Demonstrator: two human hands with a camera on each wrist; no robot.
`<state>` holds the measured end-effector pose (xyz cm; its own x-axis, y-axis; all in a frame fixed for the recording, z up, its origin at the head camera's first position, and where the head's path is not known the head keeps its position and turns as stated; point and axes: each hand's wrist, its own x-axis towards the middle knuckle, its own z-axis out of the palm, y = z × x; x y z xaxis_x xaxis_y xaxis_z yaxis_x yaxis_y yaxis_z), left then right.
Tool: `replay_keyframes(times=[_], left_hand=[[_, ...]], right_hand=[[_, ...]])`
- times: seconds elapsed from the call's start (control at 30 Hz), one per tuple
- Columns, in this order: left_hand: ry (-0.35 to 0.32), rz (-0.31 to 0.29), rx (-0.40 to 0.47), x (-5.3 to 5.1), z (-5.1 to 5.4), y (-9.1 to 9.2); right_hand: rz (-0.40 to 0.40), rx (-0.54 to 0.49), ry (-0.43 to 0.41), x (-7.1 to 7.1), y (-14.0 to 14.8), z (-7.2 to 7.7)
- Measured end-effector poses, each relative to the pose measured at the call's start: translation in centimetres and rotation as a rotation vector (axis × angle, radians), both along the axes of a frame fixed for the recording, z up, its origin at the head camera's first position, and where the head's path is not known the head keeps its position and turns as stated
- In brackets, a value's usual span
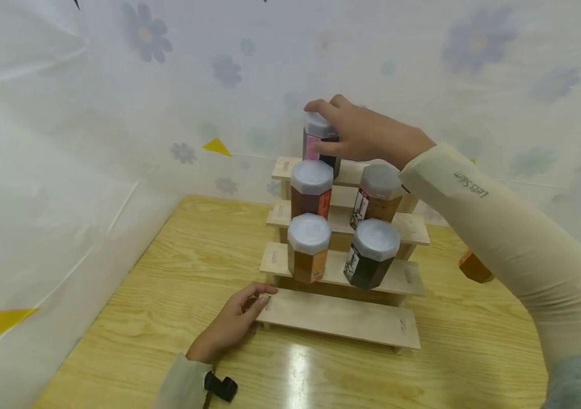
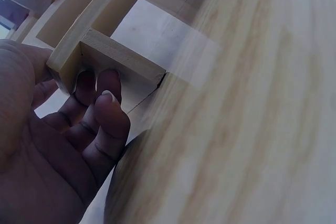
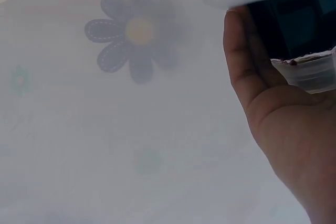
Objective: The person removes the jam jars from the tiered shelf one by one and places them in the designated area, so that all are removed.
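At the top step of a four-tier wooden display rack (image 1: 338, 318), my right hand (image 1: 359, 130) grips a dark jar (image 1: 313, 146) with a pink label and a pale lid. Its base is partly hidden by the jar in front. In the right wrist view the fingers lie along the dark jar (image 3: 296, 24). My left hand (image 1: 231, 321) holds the left end of the lowest step. Seen from the left wrist, that hand's fingers curl under the step's wooden end (image 2: 68, 59).
Lidded jars stand on the middle steps: a reddish-brown one (image 1: 310, 190), a brown one (image 1: 379, 193), an orange one (image 1: 308, 250) and a dark one (image 1: 371, 255). An orange-brown jar (image 1: 476, 267) shows beside my right sleeve. Behind the wooden table (image 1: 208, 244) hangs a flowered sheet (image 1: 183, 102).
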<state>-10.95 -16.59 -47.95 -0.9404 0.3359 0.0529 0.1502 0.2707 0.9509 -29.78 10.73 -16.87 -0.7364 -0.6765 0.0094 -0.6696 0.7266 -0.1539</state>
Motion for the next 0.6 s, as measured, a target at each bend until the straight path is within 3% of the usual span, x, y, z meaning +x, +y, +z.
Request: replay_keyframes(times=[0.2, 0.6], left_hand=[[0.013, 0.0, -0.003, 0.01, -0.08, -0.04], [0.024, -0.017, 0.007, 0.07, -0.35, 0.09]], right_hand=[[-0.009, -0.011, -0.017, 0.2, -0.29, 0.04], [0.006, -0.007, 0.055, 0.46, 0.34, -0.04]])
